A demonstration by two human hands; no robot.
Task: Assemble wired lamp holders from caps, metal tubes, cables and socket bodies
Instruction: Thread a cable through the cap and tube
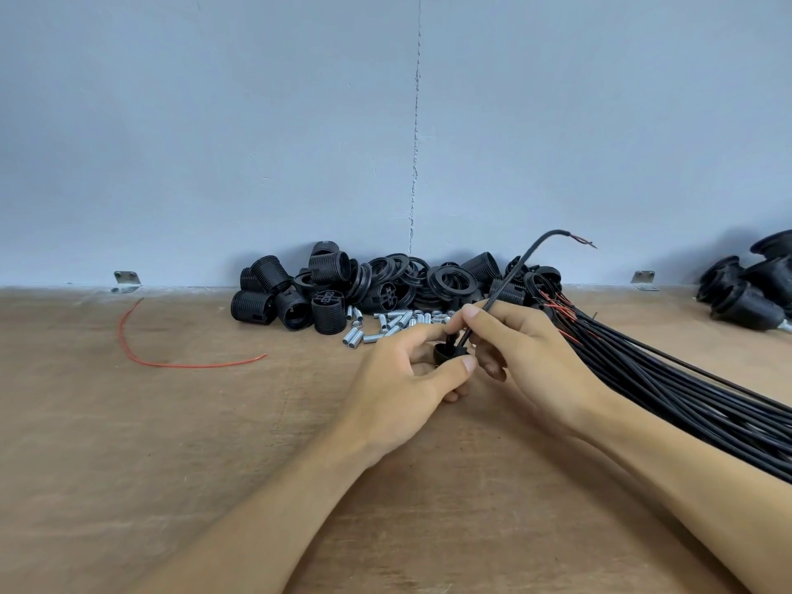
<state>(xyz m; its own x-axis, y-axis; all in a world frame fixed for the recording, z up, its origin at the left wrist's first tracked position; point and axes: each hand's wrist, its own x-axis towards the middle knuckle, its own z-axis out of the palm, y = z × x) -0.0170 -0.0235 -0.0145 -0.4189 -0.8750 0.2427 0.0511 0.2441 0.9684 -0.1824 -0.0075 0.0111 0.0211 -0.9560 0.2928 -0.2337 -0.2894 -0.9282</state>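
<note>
Nearest me, two bare forearms reach over the wooden bench [214, 443]. The left hand [403, 370] grips a small black cap [448, 353] between thumb and curled fingers, held just above the bench. The right hand [527, 349] pinches a black cable [510, 276] at the cap's top. The cable rises slanting away from the hands, and its bared red strands bend over at the tip.

A thick bundle of black cables [685, 392] fans across the bench to the right. Just beyond the hands lie scattered metal tubes [385, 325], and behind them a heap of black socket bodies and rings [343, 289] sits against the wall [257, 122]. A loose red wire [171, 363] curls off to the left. At the far right lies a cluster of black lamp holders [754, 293].
</note>
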